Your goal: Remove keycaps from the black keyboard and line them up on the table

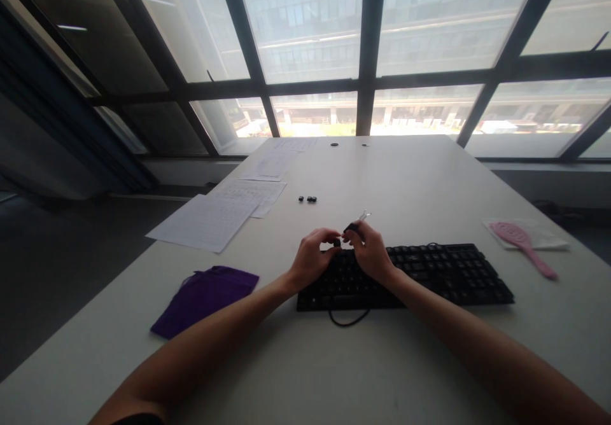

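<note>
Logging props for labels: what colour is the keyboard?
Black: the keyboard shows best in the head view, the only one here.

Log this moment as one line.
left hand: pinching black keycap | right hand: holding wire keycap puller | black keyboard: on table | loose keycaps: beyond keyboard

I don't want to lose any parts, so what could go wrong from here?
The small dark piece in the left hand could slip and drop. The loose black pieces on the table might get knocked and scattered. The cable loop by the near edge of the keyboard could snag.
</note>
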Tool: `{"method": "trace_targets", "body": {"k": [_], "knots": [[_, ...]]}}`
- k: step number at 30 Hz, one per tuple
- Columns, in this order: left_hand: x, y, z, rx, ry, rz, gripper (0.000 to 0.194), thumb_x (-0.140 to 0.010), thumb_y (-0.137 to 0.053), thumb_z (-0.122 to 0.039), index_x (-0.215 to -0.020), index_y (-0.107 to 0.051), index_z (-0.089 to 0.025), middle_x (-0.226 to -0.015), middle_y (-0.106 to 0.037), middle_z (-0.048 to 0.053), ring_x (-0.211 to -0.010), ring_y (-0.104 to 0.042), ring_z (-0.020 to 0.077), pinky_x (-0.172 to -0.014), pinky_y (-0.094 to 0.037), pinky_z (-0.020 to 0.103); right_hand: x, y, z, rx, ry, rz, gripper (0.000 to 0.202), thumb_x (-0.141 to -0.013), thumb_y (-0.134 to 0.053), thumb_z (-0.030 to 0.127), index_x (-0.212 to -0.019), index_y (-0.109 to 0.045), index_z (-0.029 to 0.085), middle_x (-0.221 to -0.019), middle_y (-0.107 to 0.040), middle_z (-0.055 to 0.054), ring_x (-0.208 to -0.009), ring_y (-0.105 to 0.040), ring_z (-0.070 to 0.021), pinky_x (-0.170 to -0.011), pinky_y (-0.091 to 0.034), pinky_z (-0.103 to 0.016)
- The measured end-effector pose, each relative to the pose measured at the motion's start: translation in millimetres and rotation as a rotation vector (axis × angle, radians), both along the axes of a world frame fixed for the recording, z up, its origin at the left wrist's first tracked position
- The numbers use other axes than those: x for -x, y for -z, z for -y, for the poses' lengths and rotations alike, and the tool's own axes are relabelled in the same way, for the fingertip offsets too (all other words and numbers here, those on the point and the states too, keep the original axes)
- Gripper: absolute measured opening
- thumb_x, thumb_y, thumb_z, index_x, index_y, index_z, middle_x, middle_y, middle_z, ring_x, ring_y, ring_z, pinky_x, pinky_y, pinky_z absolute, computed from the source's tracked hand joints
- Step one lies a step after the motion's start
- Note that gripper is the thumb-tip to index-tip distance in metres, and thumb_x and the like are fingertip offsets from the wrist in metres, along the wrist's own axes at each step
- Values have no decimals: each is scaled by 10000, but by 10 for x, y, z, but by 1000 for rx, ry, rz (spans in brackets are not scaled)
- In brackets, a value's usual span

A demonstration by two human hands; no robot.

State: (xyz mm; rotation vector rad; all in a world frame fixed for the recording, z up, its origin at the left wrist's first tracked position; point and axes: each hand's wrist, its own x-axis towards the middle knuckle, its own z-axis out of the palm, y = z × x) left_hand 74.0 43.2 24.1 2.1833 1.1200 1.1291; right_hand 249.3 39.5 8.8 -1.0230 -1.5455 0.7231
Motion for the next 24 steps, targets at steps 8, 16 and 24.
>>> {"method": "trace_targets", "body": {"k": [8, 16, 24], "knots": [[50, -16, -110, 280, 131, 109, 309, -771, -719, -140, -1070, -658, -185, -882, -729, 24, -836, -685, 169, -829, -536, 318, -16, 19, 21, -90, -44, 260, 157, -977, -474, 261, -919, -614, 218, -854, -694, -47, -795, -639, -199, -737, -454, -292], [19, 21, -85, 163, 72, 7, 322, -753, -709, -96, -1048, -647, -210, -869, -709, -2, -830, -672, 164, -770, -528, 289, -6, 6, 50, -196, -54, 329, 168, -985, -452, 221, -902, -597, 205, -873, -644, -65, -795, -590, -196, -731, -449, -300], [-6, 64, -82, -15, 12, -76, 236, -768, -722, -126, -971, -633, -206, -908, -663, 13, -834, -621, 170, -769, -511, 313, 4, 28, 32, -157, -62, 241, 146, -972, -469, 214, -897, -594, 207, -880, -667, -52, -805, -618, -187, -752, -468, -302]]}}
